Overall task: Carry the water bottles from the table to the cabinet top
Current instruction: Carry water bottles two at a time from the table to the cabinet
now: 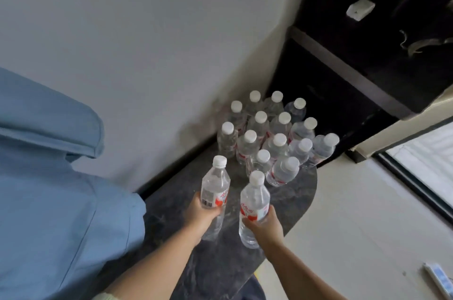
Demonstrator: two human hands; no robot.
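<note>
Clear plastic bottles (269,135) with white caps stand upright in a tight cluster at the far end of the dark marbled desk (294,201), water showing in them. Left hand (202,214) grips one bottle (215,187) round its red-and-white label; right hand (266,227) grips another (253,204) the same way, both upright and just short of the cluster. Behind the desk is a white wall (147,30), with a black cabinet (367,54) to the right. Blue fabric (49,177) fills the left side. Pale floor (355,201) lies to the right, and a small white object (438,277) rests on it.
</note>
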